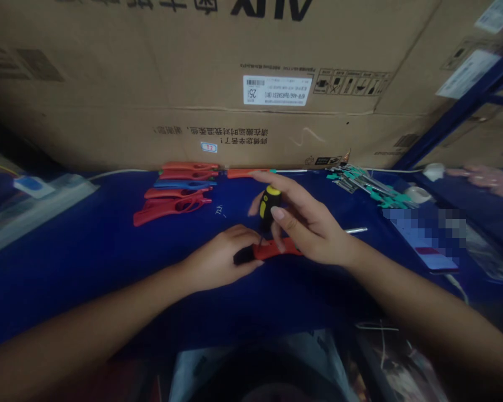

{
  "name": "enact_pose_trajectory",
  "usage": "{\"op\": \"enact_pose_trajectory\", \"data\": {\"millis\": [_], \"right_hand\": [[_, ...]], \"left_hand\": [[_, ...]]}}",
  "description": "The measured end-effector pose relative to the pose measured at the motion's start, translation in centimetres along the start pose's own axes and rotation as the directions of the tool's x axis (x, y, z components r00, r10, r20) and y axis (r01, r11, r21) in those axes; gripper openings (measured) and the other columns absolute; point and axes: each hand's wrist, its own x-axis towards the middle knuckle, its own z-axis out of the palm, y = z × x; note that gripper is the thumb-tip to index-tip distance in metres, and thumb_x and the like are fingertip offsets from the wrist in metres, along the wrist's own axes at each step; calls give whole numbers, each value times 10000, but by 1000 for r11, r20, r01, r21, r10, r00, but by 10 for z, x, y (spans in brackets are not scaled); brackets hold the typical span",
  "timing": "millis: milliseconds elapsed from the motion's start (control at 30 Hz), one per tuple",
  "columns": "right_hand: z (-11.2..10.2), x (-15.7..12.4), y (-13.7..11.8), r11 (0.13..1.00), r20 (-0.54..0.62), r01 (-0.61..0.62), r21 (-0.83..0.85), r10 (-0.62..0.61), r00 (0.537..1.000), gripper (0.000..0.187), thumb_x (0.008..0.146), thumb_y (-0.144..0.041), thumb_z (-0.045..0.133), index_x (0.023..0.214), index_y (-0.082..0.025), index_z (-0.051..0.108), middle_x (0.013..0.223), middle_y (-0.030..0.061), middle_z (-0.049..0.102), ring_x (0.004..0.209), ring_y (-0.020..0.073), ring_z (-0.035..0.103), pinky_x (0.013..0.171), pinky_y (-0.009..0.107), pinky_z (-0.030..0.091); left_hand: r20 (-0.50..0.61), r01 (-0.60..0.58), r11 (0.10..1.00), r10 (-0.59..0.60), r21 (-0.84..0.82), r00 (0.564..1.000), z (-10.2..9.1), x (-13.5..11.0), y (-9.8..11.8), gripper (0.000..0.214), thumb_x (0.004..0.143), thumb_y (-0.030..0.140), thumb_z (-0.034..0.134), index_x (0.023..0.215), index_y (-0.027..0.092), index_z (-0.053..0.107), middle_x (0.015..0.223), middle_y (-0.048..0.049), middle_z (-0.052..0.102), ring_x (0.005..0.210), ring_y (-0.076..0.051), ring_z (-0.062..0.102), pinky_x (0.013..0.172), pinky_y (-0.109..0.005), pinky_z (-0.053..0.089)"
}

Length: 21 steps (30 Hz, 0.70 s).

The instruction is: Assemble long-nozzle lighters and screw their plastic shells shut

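My right hand (308, 223) grips a small screwdriver (269, 205) with a yellow and black handle, held upright with its tip down on a red plastic handle piece (272, 249). My left hand (222, 259) lies on the blue table, fingers curled over the left, dark end of that red piece, pinning it down. A thin metal rod (356, 230) lies just right of my right hand.
A stack of red and blue plastic handles (178, 195) lies at the back left. Green and metal parts (366, 187) are heaped at the back right. A large cardboard box (235, 78) walls off the back. A phone (423, 237) lies at right.
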Motion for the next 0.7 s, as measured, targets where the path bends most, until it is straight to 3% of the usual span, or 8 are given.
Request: {"op": "enact_pose_trajectory", "data": {"millis": [67,133,200,300,367,467,567,700], "right_hand": [[2,-1,4,999,-65,26,-38,-28,997,378,1000,-303,536,1366,-207,542,1208,97,693,858,156,704,682,265,593],[2,-1,7,975,-167,123,-185,-155,974,294,939,-341,647,1198,-201,640,1056,78,733,829,173,700,688,276,589],[0,-1,8,961,-170,168,-222,-207,963,244,973,-324,588,1175,-202,651,978,62,743,778,164,693,706,285,585],[-2,1,3,997,-29,71,9,-71,997,359,1056,-251,361,1356,-199,550,1151,80,717,662,102,665,649,254,577],[-2,2,1,997,-14,31,75,-30,999,340,1051,-270,406,1347,-193,554,1155,81,712,666,97,667,622,237,569],[-4,1,2,969,-162,187,-162,-213,963,218,936,-287,655,1128,-185,666,903,44,739,705,142,678,631,250,560],[-7,0,2,900,-168,305,-312,-368,914,205,961,-226,567,1129,-182,676,817,39,732,689,155,674,631,268,555],[-7,0,-5,986,4,156,-54,-156,988,399,1017,-176,375,1377,-159,548,1103,90,732,837,150,712,739,285,589]], "left_hand": [[-2,9,1000,-9,3,1000,0,0,0,238,884,241,701,1116,204,667,1124,-78,708,1083,-237,657,999,-415,532],[-7,8,1000,-8,-3,1000,0,0,0,248,878,240,709,1119,204,664,1127,-76,708,1090,-235,654,1002,-411,532],[-16,-13,1000,12,-11,1000,0,0,0,239,879,233,709,1112,204,664,1114,-68,712,1081,-227,656,993,-400,535],[-23,-28,1000,27,-7,999,0,0,0,221,885,231,705,1101,203,669,1097,-65,715,1060,-222,663,976,-389,538],[-12,-17,1000,17,3,1000,0,0,1,216,887,237,704,1097,200,670,1112,-70,714,1070,-227,660,988,-394,531],[-8,-8,1000,8,10,1000,1,0,0,241,887,241,707,1120,197,663,1132,-72,710,1086,-230,652,997,-393,526],[-12,-21,1000,21,1,1000,1,0,-1,250,891,238,703,1134,205,656,1098,-55,710,1055,-213,651,972,-373,533],[-7,-26,1000,26,5,1000,1,0,-2,216,895,248,699,1103,201,662,1097,-63,701,1058,-218,645,973,-381,528]]}}
